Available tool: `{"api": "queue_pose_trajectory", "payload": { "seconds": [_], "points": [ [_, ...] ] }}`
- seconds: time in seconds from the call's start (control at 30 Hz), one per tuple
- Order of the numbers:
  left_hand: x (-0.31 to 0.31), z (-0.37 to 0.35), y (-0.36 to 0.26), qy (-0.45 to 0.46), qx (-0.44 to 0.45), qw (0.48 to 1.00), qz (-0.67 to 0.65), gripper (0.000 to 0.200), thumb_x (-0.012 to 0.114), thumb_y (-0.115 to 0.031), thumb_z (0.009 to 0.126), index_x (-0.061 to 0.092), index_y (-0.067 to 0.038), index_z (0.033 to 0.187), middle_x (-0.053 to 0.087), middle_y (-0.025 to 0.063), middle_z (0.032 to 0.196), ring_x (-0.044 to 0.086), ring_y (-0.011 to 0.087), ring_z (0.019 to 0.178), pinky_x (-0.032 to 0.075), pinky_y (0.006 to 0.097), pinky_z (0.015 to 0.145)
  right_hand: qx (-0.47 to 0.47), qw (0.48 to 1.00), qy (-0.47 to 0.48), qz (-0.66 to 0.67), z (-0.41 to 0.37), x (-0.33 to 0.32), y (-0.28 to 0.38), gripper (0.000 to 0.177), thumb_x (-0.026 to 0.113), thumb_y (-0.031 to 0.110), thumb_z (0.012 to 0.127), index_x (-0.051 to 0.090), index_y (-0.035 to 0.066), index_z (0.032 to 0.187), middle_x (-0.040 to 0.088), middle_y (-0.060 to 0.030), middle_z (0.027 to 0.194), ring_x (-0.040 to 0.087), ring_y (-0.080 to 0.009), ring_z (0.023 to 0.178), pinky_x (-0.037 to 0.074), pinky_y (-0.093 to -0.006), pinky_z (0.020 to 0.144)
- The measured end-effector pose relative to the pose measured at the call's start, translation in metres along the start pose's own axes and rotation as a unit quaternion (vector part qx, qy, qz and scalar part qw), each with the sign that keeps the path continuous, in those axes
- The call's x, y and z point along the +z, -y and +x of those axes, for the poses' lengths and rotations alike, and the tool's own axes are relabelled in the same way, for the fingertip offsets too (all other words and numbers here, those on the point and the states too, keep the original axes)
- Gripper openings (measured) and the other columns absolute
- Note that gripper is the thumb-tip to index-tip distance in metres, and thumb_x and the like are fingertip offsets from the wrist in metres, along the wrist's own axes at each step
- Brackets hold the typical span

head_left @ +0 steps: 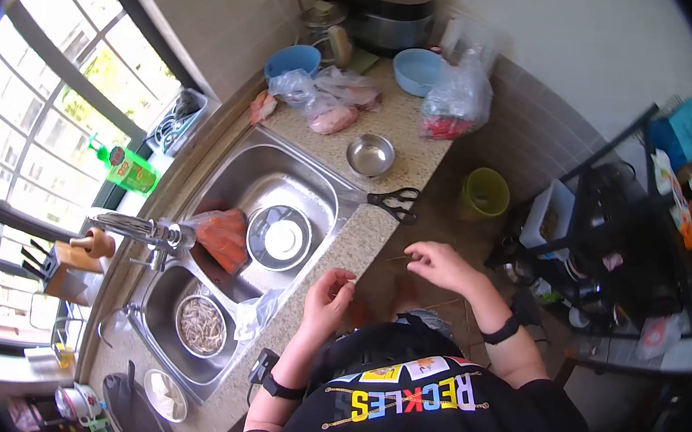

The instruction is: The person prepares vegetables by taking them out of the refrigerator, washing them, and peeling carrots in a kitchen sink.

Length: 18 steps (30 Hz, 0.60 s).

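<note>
My left hand (329, 300) is at the counter's front edge, beside the sink, with thumb and fingers pinched together; a tiny pale thing may be at its fingertips. My right hand (442, 267) is held out over the floor, apart from the left one, its thumb and forefinger brought together. A thin line shows near its fingertips, too faint to name. Black-handled scissors (394, 203) lie on the counter edge, blades toward the sink. In the sink's large basin (268, 157) are a pot lid (280, 237) and orange-red fish or meat in plastic (224, 239).
A metal bowl of small pale fish or shrimp (200, 326) sits in the smaller basin. The counter holds a steel bowl (370, 156), bagged meat (332, 119), blue bowls (418, 72) and a rice cooker (389, 10). A green bin (485, 192) and black rack (608, 210) stand right.
</note>
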<state>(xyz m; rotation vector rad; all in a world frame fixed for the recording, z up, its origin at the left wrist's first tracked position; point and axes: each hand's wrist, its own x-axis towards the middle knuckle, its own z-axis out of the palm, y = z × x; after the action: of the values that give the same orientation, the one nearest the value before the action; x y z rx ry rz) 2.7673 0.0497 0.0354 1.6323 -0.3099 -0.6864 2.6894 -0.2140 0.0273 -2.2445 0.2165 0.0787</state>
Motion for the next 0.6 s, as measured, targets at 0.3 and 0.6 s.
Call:
{"api": "queue_pose_trajectory", "payload": {
  "seconds": [0.3,0.6],
  "points": [
    [-0.018,0.004,0.007,-0.23,-0.088,0.968,-0.052,0.015,0.053,-0.01,0.086,0.056,-0.005,0.099,0.057,0.0012,0.08,0.053,0.0076,0.066,0.044,0.0199,0.057,-0.008,0.974,0.0,-0.227,0.105,-0.015,-0.059,0.039,0.061,0.01,0.074,0.042,0.006,0.108,0.044,-0.0148,0.108,0.055,-0.0363,0.091,0.047,-0.0434,0.073],
    [-0.033,-0.01,0.001,-0.428,-0.097,0.892,-0.111,0.012,0.053,-0.009,0.086,0.056,-0.003,0.096,0.055,0.0011,0.075,0.05,0.0055,0.062,0.043,0.0184,0.055,-0.142,0.96,0.064,-0.231,0.13,-0.016,-0.075,0.043,0.066,0.015,0.071,0.046,0.0,0.106,0.043,-0.0177,0.099,0.052,-0.0366,0.087,0.046,-0.0424,0.074]
  ]
}}
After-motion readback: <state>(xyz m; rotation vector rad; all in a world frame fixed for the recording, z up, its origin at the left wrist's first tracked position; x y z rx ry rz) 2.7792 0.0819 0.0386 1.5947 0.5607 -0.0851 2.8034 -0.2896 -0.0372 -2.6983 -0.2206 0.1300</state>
